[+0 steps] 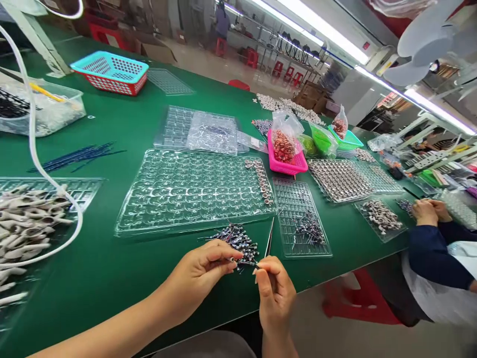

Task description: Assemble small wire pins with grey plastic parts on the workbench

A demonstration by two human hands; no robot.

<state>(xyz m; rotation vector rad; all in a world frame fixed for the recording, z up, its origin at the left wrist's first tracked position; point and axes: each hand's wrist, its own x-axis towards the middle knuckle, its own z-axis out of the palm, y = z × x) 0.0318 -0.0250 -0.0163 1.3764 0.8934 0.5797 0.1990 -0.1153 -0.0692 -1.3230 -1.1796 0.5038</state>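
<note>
My left hand (208,266) is closed in a pinch on a small pale piece, mostly hidden by the fingertips. Close beside it, my right hand (275,288) pinches a thin dark wired part (255,265) between thumb and forefinger. Pointed metal tweezers (269,237) stick up from behind the right fingers, apparently tucked in that hand. Just beyond both hands lies a pile of small dark parts with thin wire leads (238,239). Behind the pile sits a large clear moulded tray (194,191); pale hollow shells (264,184) fill slots along its right edge.
Pale shells (26,223) heap on a tray at left, near a white cable (33,129). A smaller tray (286,238) with dark parts lies at right. Further off stand a pink basket (288,165) and a blue-and-red basket (112,84). A co-worker's hands (428,211) are at right.
</note>
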